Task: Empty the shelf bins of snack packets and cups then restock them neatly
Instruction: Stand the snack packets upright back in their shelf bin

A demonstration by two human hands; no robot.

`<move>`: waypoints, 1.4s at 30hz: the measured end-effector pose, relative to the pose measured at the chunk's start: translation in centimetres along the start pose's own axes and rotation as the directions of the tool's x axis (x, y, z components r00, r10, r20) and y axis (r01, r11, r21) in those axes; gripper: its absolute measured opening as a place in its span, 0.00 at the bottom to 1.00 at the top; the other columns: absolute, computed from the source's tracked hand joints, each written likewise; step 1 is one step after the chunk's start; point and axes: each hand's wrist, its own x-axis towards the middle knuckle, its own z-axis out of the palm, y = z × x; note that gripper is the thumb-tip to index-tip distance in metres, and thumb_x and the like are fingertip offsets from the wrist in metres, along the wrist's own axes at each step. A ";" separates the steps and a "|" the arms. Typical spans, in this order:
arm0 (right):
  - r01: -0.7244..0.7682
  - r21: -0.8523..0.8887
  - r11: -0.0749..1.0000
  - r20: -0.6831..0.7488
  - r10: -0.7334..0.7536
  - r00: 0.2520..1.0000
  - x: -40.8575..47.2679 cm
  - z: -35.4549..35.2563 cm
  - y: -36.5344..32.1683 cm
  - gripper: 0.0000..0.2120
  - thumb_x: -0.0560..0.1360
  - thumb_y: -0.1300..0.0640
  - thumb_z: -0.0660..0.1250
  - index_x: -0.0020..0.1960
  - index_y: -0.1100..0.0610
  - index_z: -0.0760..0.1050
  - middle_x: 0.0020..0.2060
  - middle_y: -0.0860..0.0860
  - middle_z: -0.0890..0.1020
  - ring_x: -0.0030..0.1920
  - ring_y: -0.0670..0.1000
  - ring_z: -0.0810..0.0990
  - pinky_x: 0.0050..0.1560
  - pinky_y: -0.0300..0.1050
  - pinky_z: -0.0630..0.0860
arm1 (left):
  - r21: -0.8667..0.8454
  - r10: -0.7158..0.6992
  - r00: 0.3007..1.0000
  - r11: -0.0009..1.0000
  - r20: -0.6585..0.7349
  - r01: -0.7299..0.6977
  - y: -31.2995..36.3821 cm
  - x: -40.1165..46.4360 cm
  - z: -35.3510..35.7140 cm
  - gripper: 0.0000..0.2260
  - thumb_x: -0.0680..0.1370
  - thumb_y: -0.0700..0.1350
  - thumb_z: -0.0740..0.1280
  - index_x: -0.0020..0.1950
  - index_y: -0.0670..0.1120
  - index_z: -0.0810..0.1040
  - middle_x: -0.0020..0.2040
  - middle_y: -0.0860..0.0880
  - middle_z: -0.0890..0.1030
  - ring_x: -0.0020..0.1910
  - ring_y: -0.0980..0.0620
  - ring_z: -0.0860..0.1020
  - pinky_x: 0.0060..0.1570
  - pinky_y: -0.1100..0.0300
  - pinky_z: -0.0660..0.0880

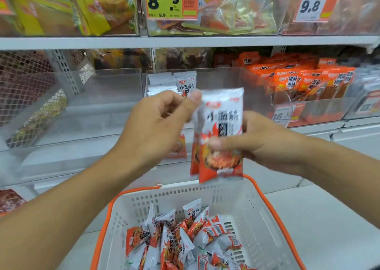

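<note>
I hold a small stack of white-and-orange snack packets (223, 123) upright in front of the shelf. My right hand (261, 141) grips the stack from the right, thumb across its front. My left hand (158, 123) pinches the stack's top left corner. Behind the hands stands a clear shelf bin (216, 78) with a few of the same packets (181, 82) upright at its left end. Below me is a white basket with orange handles (257, 218), holding several more of these packets (185, 239) in a loose pile.
A clear bin (86, 105) stands to the left with nothing visible in it. To the right a bin holds orange packets (308, 80). The upper shelf carries bagged snacks and price tags (164, 0). A white shelf ledge (329, 218) lies to the right of the basket.
</note>
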 end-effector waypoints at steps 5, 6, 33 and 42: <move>-0.008 0.156 0.988 -0.236 0.045 0.971 3.9 -5.0 -2.7 0.15 0.65 0.58 0.72 0.52 0.56 0.81 0.49 0.54 0.87 0.46 0.49 0.86 0.53 0.47 0.82 | 0.733 0.233 0.951 0.608 0.202 -0.305 -3.2 2.9 -3.8 0.23 0.82 0.58 0.56 0.74 0.49 0.70 0.71 0.50 0.73 0.71 0.50 0.68 0.69 0.54 0.64; -0.031 0.153 0.988 -0.245 0.068 0.967 5.3 -5.9 -2.8 0.15 0.65 0.58 0.73 0.52 0.57 0.81 0.49 0.54 0.87 0.46 0.50 0.85 0.53 0.47 0.82 | 0.751 0.174 0.952 0.584 0.254 -0.307 -3.8 3.1 -4.0 0.24 0.83 0.57 0.56 0.77 0.50 0.65 0.75 0.51 0.68 0.74 0.51 0.64 0.72 0.55 0.61; -0.159 -0.439 0.884 -0.587 -0.148 0.796 13.0 -7.2 -1.5 0.28 0.65 0.51 0.82 0.58 0.60 0.74 0.49 0.57 0.80 0.45 0.52 0.82 0.47 0.52 0.84 | 0.682 0.623 0.755 0.462 0.205 -0.567 -5.1 2.4 -4.4 0.13 0.78 0.47 0.66 0.58 0.41 0.80 0.53 0.43 0.82 0.54 0.42 0.78 0.58 0.51 0.71; -0.323 -0.642 0.696 0.248 0.587 0.770 4.7 6.3 13.6 0.19 0.69 0.54 0.79 0.58 0.57 0.82 0.48 0.53 0.86 0.49 0.54 0.86 0.44 0.44 0.83 | 0.848 -0.696 0.485 0.444 0.530 -0.289 -17.4 -10.4 2.7 0.22 0.77 0.62 0.65 0.58 0.45 0.79 0.56 0.45 0.80 0.55 0.44 0.78 0.52 0.52 0.76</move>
